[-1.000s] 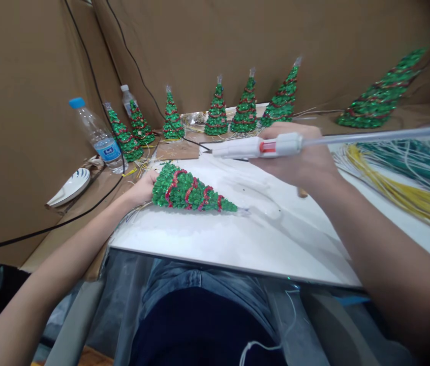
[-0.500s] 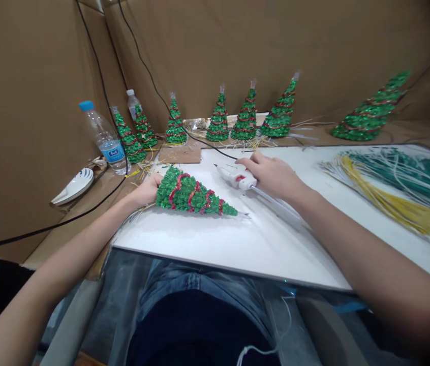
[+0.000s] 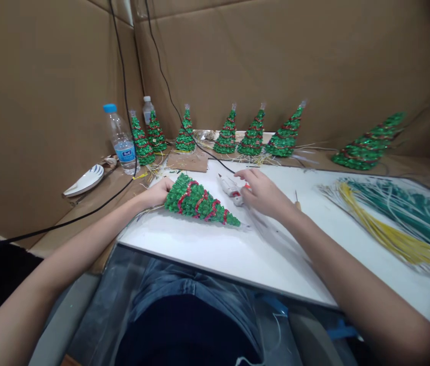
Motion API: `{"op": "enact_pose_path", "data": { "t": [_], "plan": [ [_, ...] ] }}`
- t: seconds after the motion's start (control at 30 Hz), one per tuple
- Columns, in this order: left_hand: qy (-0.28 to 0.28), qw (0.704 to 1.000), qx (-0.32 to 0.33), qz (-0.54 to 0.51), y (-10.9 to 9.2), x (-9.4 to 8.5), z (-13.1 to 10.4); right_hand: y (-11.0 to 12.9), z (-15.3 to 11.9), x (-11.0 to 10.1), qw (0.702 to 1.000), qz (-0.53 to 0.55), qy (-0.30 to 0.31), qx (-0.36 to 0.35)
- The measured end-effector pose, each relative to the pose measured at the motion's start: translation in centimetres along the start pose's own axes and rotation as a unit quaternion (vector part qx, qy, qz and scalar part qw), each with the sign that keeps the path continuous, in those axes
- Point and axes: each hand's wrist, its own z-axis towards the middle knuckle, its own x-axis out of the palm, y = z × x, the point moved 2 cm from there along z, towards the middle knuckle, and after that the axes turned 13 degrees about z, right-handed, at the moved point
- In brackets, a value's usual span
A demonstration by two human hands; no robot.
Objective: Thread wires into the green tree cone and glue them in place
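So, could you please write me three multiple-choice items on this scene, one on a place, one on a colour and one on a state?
1. Where does the glue gun lie?
A. on the white board
B. on the plate
C. on the person's lap

2. What colour is the cap of the nearer water bottle?
A. red
B. blue
C. yellow

3. How is the tree at the left hand placed?
A. standing upright
B. hanging from a cable
C. lying on its side

Answers: 1 A, the gun rests on the white board under the right hand. 2 B, the cap shows blue. 3 C, its tip points sideways along the board, the left hand at its base.
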Motion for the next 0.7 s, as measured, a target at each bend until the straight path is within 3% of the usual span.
{"op": "enact_pose_path", "data": {
  "t": [0.13, 0.23, 0.4, 0.7],
  "plan": [
    [0.001, 1.000, -0.011, -0.013, -0.6, 0.1, -0.3, 5.9, -0.8, 0.7, 0.983, 0.138, -0.002, -0.121],
    [-0.001, 0.999, -0.018, -0.028, -1.0, 0.2, -0.5, 7.9, -1.4, 2.2, 0.972, 0.168, 0.047, -0.158],
    [-0.005, 0.999, -0.017, -0.048, -1.3, 0.3, -0.5, 7.5, -1.7, 4.1, 0.971, 0.182, 0.068, -0.139],
    [-0.009, 0.999, -0.018, -0.045, -0.5, 0.3, -0.5, 7.8, -2.0, 4.3, 0.970, 0.205, 0.057, -0.119]
  ]
}}
